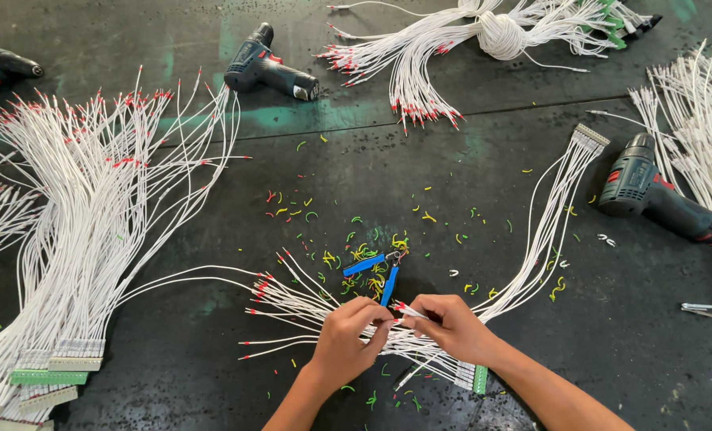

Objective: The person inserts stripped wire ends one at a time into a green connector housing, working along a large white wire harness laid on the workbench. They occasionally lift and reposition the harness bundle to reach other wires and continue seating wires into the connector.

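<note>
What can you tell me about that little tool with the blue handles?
The cutters are small pliers with two bright blue handles, likely plastic-coated, and short dark metal jaws. They lie flat on the dark table, handles spread apart in a V: one points left, the other down toward the left hand. The jaws point up and right, by a pile of yellow and green scraps. No hand holds them; the lower handle's end reaches the wires by the fingers.

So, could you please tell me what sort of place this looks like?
Probably a wire-harness assembly workbench: bundles of white wires with green connector blocks, cordless drills, blue-handled cutters, and both hands, left hand and right hand, sorting wires.
</note>
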